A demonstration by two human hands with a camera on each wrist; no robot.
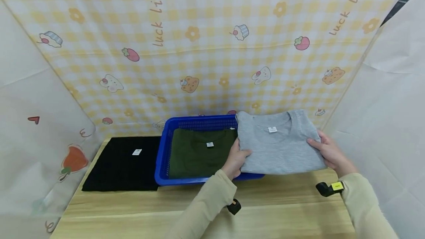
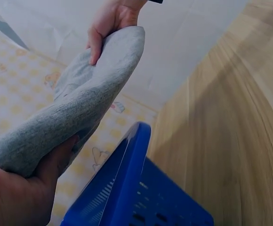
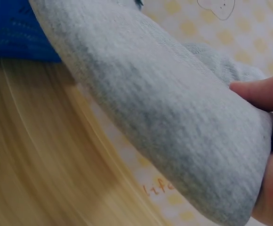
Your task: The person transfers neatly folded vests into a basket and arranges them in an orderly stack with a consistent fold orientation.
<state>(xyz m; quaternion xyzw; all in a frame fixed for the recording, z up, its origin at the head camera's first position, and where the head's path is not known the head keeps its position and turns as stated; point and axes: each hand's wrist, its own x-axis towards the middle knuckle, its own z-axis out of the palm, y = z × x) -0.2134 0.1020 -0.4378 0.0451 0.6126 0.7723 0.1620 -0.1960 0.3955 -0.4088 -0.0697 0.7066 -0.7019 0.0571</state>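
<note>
A folded grey T-shirt (image 1: pixel 279 146) with a white neck label is held up between both hands, off the table. My left hand (image 1: pixel 236 159) grips its left side, thumb on top, beside the basket's right part. At the opposite side my right hand (image 1: pixel 332 152) pinches the edge, thumb on top and fingers beneath. In the left wrist view the grey shirt (image 2: pixel 80 108) sags a little between the hands. A folded dark green T-shirt (image 1: pixel 199 154) lies inside the blue basket (image 1: pixel 161 158). The grey shirt hides the basket's right end in the head view.
A folded black T-shirt (image 1: pixel 123 165) lies on the wooden table (image 1: pixel 139 213) left of the basket, touching or nearly touching it. Behind hangs a yellow checked curtain (image 1: pixel 212 62). White sheets enclose the left side (image 1: pixel 26 158) and the right side (image 1: pixel 382 121).
</note>
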